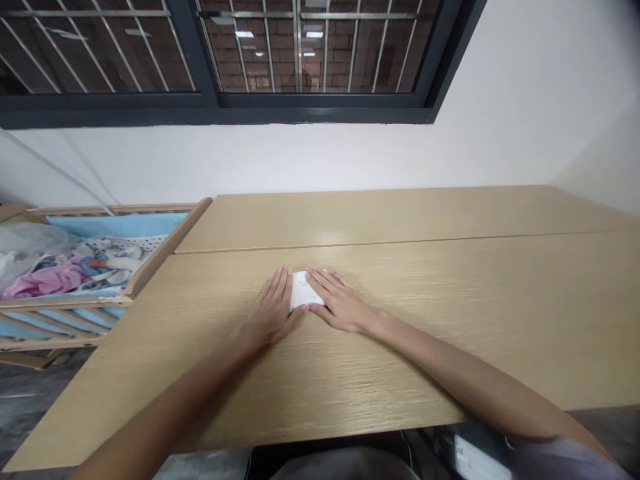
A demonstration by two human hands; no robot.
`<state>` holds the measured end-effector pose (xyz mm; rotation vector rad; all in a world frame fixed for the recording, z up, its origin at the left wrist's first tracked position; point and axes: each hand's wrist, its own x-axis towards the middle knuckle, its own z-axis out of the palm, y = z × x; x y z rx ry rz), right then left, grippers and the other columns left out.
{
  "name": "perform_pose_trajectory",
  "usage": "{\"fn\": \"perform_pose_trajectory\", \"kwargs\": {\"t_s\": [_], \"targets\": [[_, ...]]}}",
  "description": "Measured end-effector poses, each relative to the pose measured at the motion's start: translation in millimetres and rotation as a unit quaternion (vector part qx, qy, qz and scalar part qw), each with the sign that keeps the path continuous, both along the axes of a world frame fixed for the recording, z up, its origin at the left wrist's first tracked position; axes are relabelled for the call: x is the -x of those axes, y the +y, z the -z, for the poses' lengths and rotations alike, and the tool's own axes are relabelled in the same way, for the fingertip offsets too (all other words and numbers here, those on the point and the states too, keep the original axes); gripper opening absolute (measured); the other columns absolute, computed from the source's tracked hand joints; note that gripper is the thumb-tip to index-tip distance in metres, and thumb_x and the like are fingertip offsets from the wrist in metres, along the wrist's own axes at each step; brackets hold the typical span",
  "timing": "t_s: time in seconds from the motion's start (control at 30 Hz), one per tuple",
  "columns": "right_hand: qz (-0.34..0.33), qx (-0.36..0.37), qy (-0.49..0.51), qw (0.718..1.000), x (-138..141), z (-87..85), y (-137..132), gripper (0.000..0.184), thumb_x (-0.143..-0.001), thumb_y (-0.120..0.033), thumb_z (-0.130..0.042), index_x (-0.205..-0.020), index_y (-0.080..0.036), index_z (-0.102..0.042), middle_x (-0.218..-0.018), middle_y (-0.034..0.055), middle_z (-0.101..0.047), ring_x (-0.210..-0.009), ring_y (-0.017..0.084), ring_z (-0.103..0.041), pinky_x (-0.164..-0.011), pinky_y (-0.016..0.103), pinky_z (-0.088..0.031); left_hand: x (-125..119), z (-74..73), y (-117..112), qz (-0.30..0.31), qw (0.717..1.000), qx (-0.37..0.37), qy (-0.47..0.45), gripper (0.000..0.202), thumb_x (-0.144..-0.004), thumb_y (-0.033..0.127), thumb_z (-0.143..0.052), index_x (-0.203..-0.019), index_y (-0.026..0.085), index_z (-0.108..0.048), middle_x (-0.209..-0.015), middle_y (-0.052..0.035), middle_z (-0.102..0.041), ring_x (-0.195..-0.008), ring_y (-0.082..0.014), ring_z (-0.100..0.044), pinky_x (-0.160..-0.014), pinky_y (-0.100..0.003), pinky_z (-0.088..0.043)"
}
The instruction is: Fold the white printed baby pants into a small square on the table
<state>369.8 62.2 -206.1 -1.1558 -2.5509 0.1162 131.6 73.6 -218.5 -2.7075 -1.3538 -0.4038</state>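
A small white piece, paper or cloth by its look (303,291), lies flat on the wooden tabletop (450,293). My left hand (274,303) rests flat along its left side, fingers stretched out and pointing away from me. Over its right side lies my right hand (340,300), palm down with the fingers extended. Both thumbs point inward and nearly meet at the near edge of the white piece. Parts of it are hidden under my hands, so its full shape cannot be made out.
To the left of the table stands a wooden crib (170,247) with blue lining, holding clothes (53,279) and a plastic bag (27,250). Behind the table rise a white wall (320,157) and a barred window (310,107). A white box-like object (480,459) shows below the front edge.
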Motion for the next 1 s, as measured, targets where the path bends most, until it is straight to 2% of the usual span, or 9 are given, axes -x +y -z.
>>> {"fn": "perform_pose_trajectory", "kwargs": {"t_s": [0.23,0.3,0.43,0.53,0.67,0.77,0.83,0.9,1.0], "targets": [[0.015,0.044,0.009,0.999,-18.7,0.9,-8.8,0.069,-0.107,-0.052,-0.027,-0.163,-0.015,-0.013,-0.166,0.0165,-0.023,-0.155,0.030,-0.020,-0.124,0.055,-0.022,13.2,-16.1,-8.3,0.014,1.000,0.011,0.021,0.080,-0.101,0.059,-0.029,-0.156,0.001,-0.022,-0.163,-0.0279,-0.027,-0.154,-0.0342,-0.021,-0.122,-0.053,-0.027],[0.010,0.044,0.026,0.999,-21.8,-2.9,-9.4,0.069,-0.106,-0.052,-0.033,-0.163,-0.017,-0.016,-0.167,0.0174,-0.021,-0.155,0.033,-0.020,-0.121,0.059,-0.025,14.2,-25.4,-11.9,0.036,0.999,0.002,0.022,0.077,-0.101,0.058,-0.033,-0.155,0.004,-0.026,-0.162,-0.0269,-0.031,-0.153,-0.0347,-0.027,-0.119,-0.053,-0.031],[-0.018,0.063,0.040,0.997,-25.8,-13.4,-6.0,0.073,-0.101,-0.055,-0.045,-0.162,-0.022,-0.022,-0.167,0.0163,-0.021,-0.153,0.036,-0.022,-0.119,0.063,-0.024,11.4,-36.7,-16.2,0.059,0.998,-0.011,0.028,0.073,-0.098,0.062,-0.042,-0.148,0.009,-0.043,-0.149,-0.0249,-0.051,-0.136,-0.0362,-0.051,-0.111,-0.053,-0.039],[-0.013,0.096,0.040,0.994,-24.4,-14.4,-0.6,0.072,-0.100,-0.054,-0.047,-0.161,-0.023,-0.024,-0.166,0.0158,-0.027,-0.152,0.036,-0.025,-0.118,0.064,-0.022,8.2,-36.1,-10.1,0.048,0.998,-0.012,0.045,0.072,-0.094,0.061,-0.053,-0.142,0.007,-0.050,-0.148,-0.0272,-0.052,-0.133,-0.0399,-0.053,-0.110,-0.056,-0.039],[0.026,0.096,0.086,0.991,-14.6,-7.1,6.9,0.068,-0.096,-0.045,-0.055,-0.156,-0.020,-0.033,-0.160,0.0180,-0.037,-0.147,0.035,-0.035,-0.114,0.062,-0.026,5.0,-36.5,6.9,0.030,0.999,0.000,0.035,0.047,-0.092,0.026,-0.055,-0.137,0.012,-0.056,-0.142,-0.0210,-0.059,-0.128,-0.0333,-0.058,-0.108,-0.049,-0.043],[0.057,0.066,0.134,0.987,-6.9,-9.5,13.9,0.047,-0.093,-0.025,-0.053,-0.139,-0.020,-0.051,-0.144,0.0155,-0.057,-0.134,0.032,-0.050,-0.109,0.058,-0.031,1.4,-47.1,10.7,0.010,1.000,-0.007,0.023,0.042,-0.091,0.011,-0.046,-0.130,0.016,-0.061,-0.138,-0.0179,-0.063,-0.124,-0.0302,-0.060,-0.106,-0.048,-0.044],[0.066,0.065,0.175,0.980,-4.7,-20.4,20.3,0.031,-0.092,-0.020,-0.050,-0.121,-0.020,-0.061,-0.122,0.0114,-0.069,-0.118,0.030,-0.060,-0.104,0.054,-0.036,-1.7,-61.1,4.6,-0.022,1.000,-0.011,-0.011,0.037,-0.093,0.014,-0.043,-0.123,0.018,-0.065,-0.134,-0.0172,-0.064,-0.122,-0.0314,-0.060,-0.104,-0.051,-0.044],[0.054,0.091,0.249,0.963,-4.9,-37.4,27.6,0.022,-0.092,-0.026,-0.051,-0.110,-0.020,-0.062,-0.108,0.0089,-0.071,-0.104,0.026,-0.064,-0.096,0.046,-0.043,-4.0,-78.3,-6.3,-0.056,0.994,0.020,-0.089,0.031,-0.096,0.021,-0.043,-0.116,0.019,-0.067,-0.124,-0.0144,-0.069,-0.116,-0.0308,-0.062,-0.101,-0.050,-0.046],[0.034,0.135,0.372,0.918,-6.0,-63.5,38.2,0.030,-0.093,-0.035,-0.052,-0.118,-0.019,-0.053,-0.103,0.0074,-0.068,-0.088,0.021,-0.064,-0.078,0.034,-0.048,-4.1,-98.2,-22.1,-0.082,0.947,0.171,-0.261,0.032,-0.093,0.040,-0.055,-0.117,0.019,-0.061,-0.113,-0.0107,-0.074,-0.104,-0.0279,-0.069,-0.091,-0.043,-0.054]]}}
